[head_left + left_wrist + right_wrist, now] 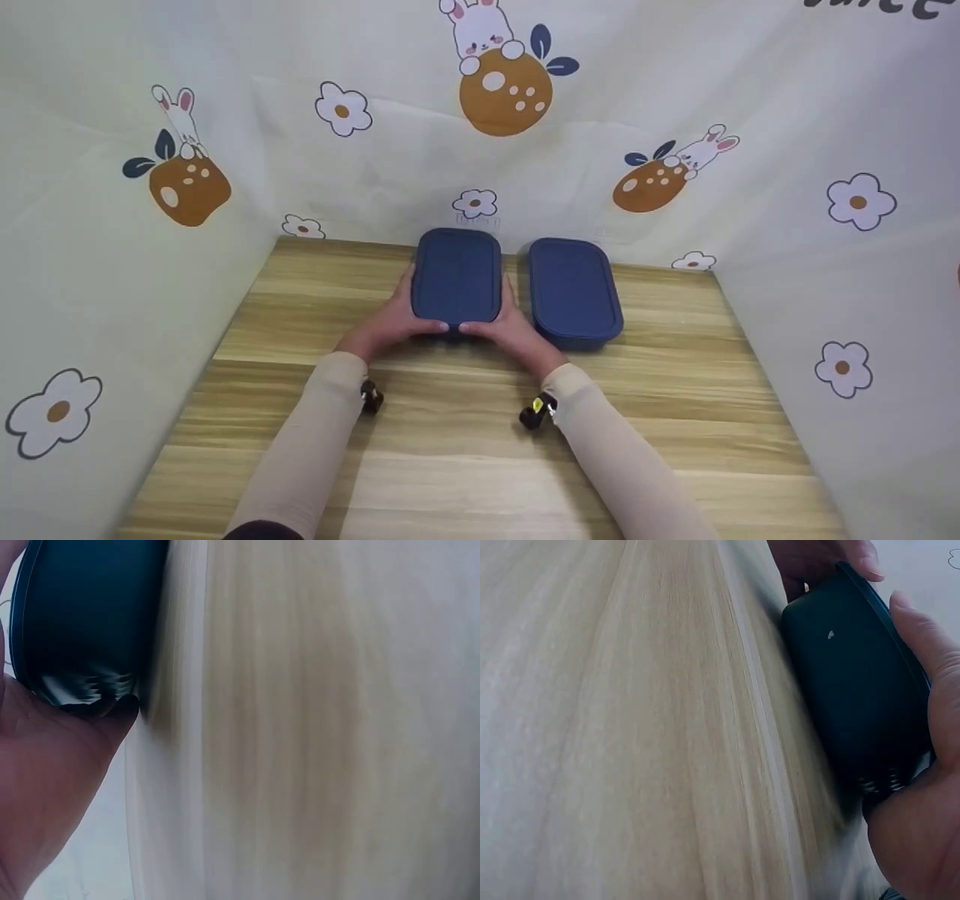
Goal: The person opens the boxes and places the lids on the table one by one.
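Observation:
A dark blue lidded food container point(457, 277) sits between both hands near the back of the table. My left hand point(391, 321) grips its left side, the thumb lying along the front edge. From the other side my right hand point(514, 330) holds it, its thumb pointing toward the left thumb at the front. The right wrist view shows the container's dark side wall point(847, 675) with a small pale mark, close over the wood; whether it touches the table I cannot tell. The fingers at the far sides are mostly hidden.
A second blue lidded container point(574, 289) stands just right of the right hand. The wooden table point(450, 465) meets a patterned cloth backdrop point(390, 172) behind the containers and at both sides. Small dark devices are strapped at both wrists.

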### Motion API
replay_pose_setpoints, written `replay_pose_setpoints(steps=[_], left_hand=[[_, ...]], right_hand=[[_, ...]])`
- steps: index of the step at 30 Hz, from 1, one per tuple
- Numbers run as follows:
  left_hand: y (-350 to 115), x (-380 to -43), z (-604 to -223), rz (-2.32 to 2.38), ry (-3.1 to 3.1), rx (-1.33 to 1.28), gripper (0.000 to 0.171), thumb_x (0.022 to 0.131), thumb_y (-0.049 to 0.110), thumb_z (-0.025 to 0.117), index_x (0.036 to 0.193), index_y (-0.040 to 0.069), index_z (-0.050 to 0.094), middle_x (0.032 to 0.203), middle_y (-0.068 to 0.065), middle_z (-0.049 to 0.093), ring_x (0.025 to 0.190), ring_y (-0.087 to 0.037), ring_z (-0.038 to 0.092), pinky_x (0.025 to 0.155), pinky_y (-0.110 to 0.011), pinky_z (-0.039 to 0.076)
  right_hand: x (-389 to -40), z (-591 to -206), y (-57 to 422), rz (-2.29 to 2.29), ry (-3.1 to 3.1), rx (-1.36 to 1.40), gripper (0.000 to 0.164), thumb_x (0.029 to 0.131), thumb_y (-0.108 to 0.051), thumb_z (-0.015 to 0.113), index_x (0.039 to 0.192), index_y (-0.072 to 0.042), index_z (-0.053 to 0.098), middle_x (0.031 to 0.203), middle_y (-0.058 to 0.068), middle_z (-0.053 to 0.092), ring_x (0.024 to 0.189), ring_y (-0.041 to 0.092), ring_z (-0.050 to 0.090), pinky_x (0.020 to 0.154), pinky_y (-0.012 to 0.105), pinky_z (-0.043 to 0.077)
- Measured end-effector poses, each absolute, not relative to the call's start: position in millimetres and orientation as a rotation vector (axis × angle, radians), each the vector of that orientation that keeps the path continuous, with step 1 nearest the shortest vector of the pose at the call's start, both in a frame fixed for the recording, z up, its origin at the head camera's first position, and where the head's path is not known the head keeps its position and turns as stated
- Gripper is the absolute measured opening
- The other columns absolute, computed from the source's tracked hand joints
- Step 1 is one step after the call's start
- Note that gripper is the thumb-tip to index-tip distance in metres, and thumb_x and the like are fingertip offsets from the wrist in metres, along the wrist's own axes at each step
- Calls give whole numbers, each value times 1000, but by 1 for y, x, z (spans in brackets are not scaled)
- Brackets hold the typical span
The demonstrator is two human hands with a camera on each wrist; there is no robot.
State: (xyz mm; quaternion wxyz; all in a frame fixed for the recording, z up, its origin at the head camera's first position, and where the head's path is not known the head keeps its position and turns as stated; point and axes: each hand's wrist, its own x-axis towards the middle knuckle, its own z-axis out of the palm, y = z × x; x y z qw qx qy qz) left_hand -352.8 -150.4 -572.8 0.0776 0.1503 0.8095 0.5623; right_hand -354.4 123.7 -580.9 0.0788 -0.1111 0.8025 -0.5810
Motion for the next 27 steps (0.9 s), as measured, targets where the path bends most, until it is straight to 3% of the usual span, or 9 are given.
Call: replay_pose_setpoints(steps=[5, 14, 27], left_hand=[[-147, -351, -571, 1703, 2427, 444, 148, 80, 40, 101, 177, 13, -9, 184, -19, 3, 165, -36, 20, 134, -54, 16], [-144, -354, -573, 1774, 2424, 500, 145, 80, 23, 101, 176, 7, -6, 182, -22, 9, 164, -35, 23, 134, -50, 17], [-145, -354, -574, 1747, 2486, 554, 148, 79, 25, 102, 176, 6, -8, 184, -18, 9, 165, -33, 23, 134, -49, 18]], right_hand=[[-355, -581, 124, -1764, 2399, -364, 149, 78, -46, 103, 179, -21, -3, 185, 7, 15, 164, 21, 26, 134, 43, 21], [-355, -580, 121, -1728, 2414, -300, 150, 80, -44, 101, 178, -14, -8, 184, 17, 8, 167, 27, 17, 134, 44, 18], [-352, -578, 118, -1811, 2402, -418, 147, 80, -32, 102, 178, -12, -5, 184, 14, 12, 166, 24, 20, 134, 41, 18]])
